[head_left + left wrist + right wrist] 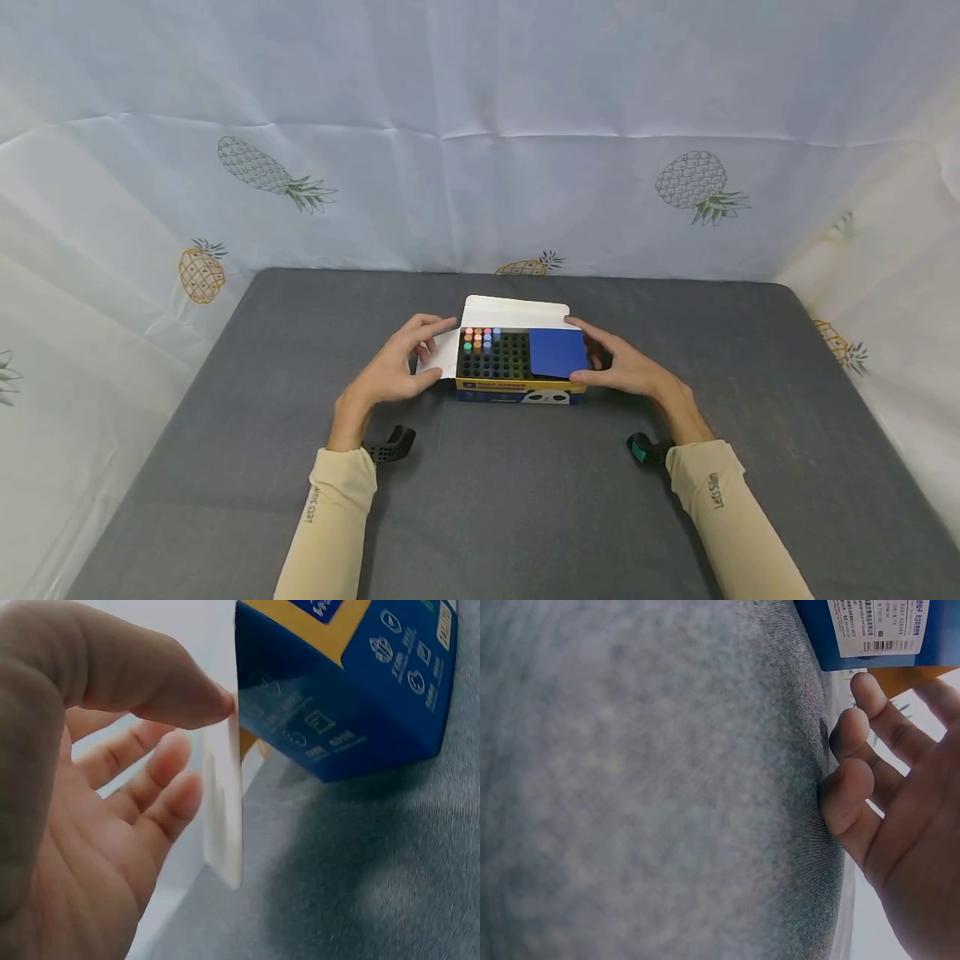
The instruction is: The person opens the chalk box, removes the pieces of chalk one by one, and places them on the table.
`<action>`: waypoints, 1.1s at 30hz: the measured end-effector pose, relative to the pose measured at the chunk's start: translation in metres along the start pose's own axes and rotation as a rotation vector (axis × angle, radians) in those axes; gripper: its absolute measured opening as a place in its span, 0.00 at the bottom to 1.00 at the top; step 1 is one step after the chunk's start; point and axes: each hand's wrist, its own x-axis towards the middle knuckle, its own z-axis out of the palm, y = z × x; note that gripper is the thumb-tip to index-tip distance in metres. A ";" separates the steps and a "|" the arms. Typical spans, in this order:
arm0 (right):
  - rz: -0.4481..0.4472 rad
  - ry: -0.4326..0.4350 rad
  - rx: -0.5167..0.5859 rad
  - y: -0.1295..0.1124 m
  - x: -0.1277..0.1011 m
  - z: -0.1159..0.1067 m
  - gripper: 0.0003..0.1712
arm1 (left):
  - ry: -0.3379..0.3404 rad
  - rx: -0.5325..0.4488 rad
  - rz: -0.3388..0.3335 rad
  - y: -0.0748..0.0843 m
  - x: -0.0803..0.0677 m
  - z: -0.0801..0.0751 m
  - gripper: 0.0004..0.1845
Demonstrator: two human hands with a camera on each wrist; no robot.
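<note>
Left hand (396,367) and right hand (628,367) apart, fingers loosely spread. Left touches white flap (447,354); right spans box's (495,395) end.

One box (517,393), two hands (392,367), two sleeves (333,517).

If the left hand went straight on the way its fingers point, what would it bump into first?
Most likely the white side flap: the left hand seems to touch it with its thumb. Just beyond is the open box, though depth is hard to judge.
</note>
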 end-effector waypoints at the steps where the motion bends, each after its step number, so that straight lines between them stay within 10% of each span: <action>1: 0.001 0.000 -0.001 0.000 0.000 0.000 0.51 | 0.003 -0.033 0.000 -0.001 0.001 0.001 0.34; 33: -0.013 0.008 -0.009 0.001 -0.002 0.001 0.52 | 0.137 -0.334 0.035 -0.029 0.008 0.051 0.43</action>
